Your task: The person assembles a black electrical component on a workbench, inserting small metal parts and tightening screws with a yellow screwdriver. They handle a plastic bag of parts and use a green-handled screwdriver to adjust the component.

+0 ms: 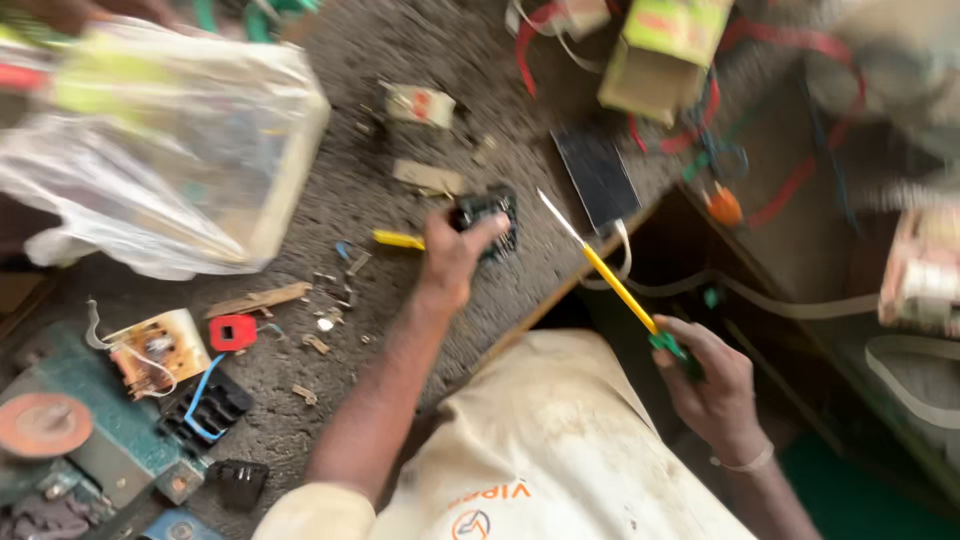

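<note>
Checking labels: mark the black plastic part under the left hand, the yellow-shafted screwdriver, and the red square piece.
black plastic part (497,215), head view, upper right corner.
yellow-shafted screwdriver (615,285), head view, mid shaft.
red square piece (232,332), head view, centre.

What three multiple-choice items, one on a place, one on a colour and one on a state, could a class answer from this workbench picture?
1. Where does the small red block lie?
A. Beside the bare circuit board
B. Inside the plastic bag
C. In the right hand

2. What colour is the shaft of the screwdriver?
A. Blue
B. Yellow
C. Black

3. What is the left hand doing?
A. Resting flat on the cloth
B. Lifting the plastic bag
C. Grasping a dark part on the bench

Answers:
1 A: the red block sits just right of the board on the grey benchtop.
2 B: the shaft is yellow, with a pale tip and a green grip end.
3 C: its fingers close over the dark part, which rests on the benchtop.
</note>
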